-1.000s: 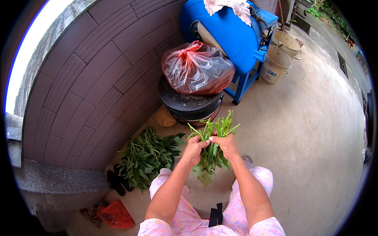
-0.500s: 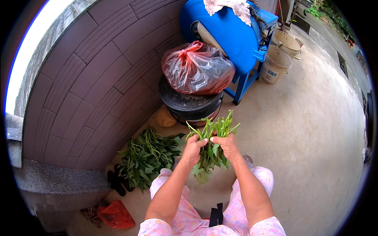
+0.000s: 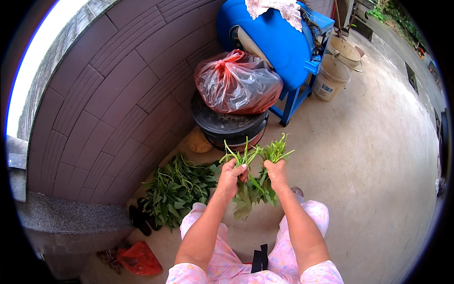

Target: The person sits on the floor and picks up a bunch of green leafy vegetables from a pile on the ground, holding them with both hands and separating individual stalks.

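Note:
Between my knees, above the floor, I hold leafy green stems in both hands, their cut ends up and their leaves hanging down. My left hand (image 3: pixel 231 178) is closed around a few of the stems. My right hand (image 3: pixel 275 173) grips a thicker bunch of leafy greens (image 3: pixel 275 152). Some leaves overlap in the gap between the two hands, so I cannot tell which hand holds them. To the left, a large heap of the same greens (image 3: pixel 174 191) lies on the floor against the wall, touched by neither hand.
A black lidded bucket (image 3: pixel 227 127) carries a tied red plastic bag (image 3: pixel 236 85). Behind stands a blue machine or drum (image 3: pixel 283 52) on blue legs. Pale buckets (image 3: pixel 329 81) are at the far right. Dark shoes (image 3: pixel 140 218) and a red bag (image 3: pixel 139 258) lie at lower left.
My hands have moved apart from touching each other. The bunch is now split, with a few stems in the left hand and a thicker bundle in the right.

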A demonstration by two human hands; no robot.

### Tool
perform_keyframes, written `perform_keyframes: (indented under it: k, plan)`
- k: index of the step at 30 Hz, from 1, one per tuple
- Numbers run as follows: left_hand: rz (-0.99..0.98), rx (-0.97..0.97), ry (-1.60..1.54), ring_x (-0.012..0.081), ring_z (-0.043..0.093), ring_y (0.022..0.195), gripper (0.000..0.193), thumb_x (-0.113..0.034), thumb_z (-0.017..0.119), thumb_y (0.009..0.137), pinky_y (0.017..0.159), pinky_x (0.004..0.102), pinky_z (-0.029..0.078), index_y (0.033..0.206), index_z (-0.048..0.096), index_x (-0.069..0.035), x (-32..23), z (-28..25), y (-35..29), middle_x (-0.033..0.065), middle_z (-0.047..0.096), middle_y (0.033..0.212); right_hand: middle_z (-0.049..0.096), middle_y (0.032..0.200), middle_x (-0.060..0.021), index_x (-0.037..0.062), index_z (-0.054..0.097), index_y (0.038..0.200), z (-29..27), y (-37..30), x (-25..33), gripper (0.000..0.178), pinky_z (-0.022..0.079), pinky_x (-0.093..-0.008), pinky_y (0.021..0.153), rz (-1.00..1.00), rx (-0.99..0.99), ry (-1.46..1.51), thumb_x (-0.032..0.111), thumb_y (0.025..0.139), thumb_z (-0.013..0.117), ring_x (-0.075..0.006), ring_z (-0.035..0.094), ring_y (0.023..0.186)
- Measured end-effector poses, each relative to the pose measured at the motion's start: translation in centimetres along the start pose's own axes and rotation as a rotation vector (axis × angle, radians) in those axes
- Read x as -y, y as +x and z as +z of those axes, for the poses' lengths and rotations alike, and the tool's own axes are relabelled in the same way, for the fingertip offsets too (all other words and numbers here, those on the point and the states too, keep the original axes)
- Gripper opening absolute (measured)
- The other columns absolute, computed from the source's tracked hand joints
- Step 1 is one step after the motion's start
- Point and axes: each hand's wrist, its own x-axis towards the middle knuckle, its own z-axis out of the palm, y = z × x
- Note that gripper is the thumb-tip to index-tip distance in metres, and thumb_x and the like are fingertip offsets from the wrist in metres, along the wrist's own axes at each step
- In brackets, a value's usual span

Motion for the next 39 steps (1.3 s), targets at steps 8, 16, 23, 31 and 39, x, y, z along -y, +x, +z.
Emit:
perform_keyframes:
  k: [8,16,23,31,39]
  plan:
    - [-0.039,-0.023,0.014,0.0125,0.038,0.049,0.008,-0.004,0.052,0.075,0.047,0.0264,0.033,0.075,0.044,-0.005,-0.8,-0.5,0.0,0.0034,0.043,0.059,0.049,0.058,-0.0003,-0.0008,0.051,0.065,0.8,-0.6,1.1,0.005,0.036,-0.0254,0.046,0.057,0.071,0.092,0.002,0.062,0.050,-0.0105,0.046,0.050]
    - [0.003,0.013,-0.276,0.0115,0.034,0.044,0.008,-0.008,0.052,0.071,0.044,0.0272,0.030,0.073,0.048,-0.002,-1.3,-2.0,0.1,0.0026,0.039,0.055,0.050,0.057,-0.0044,-0.0019,0.052,0.066,-0.7,0.5,0.4,0.007,0.036,-0.0262,0.043,0.077,-0.081,0.047,0.001,0.061,0.047,-0.0134,0.045,0.044]
    - [0.059,-0.239,-0.149,0.0117,0.038,0.046,0.005,-0.006,0.051,0.075,0.043,0.0271,0.032,0.072,0.048,-0.003,-2.6,-2.4,0.1,0.0035,0.045,0.059,0.052,0.065,-0.0079,-0.0024,0.052,0.070,-0.8,0.5,2.0,0.011,0.037,-0.0264,0.042,0.164,-0.095,0.298,-0.001,0.060,0.049,-0.0154,0.045,0.045]
    - [0.010,-0.364,0.060,0.0110,0.038,0.045,0.009,-0.007,0.051,0.076,0.042,0.0268,0.032,0.069,0.046,-0.005,-2.8,-3.6,0.0,0.0024,0.045,0.058,0.049,0.062,-0.0037,0.0032,0.050,0.078,-2.6,0.8,3.2,0.015,0.041,-0.0294,0.048,0.184,0.065,0.421,-0.001,0.066,0.055,-0.0137,0.047,0.047]
    - [-0.015,-0.338,0.061,0.0114,0.040,0.046,0.007,-0.007,0.052,0.076,0.043,0.0268,0.033,0.071,0.047,-0.005,-2.8,-3.5,-0.2,0.0027,0.046,0.059,0.055,0.062,-0.0080,0.0011,0.052,0.080,-3.1,0.1,4.1,0.011,0.044,-0.0273,0.050,0.278,0.389,0.373,0.006,0.073,0.058,-0.0164,0.052,0.049]
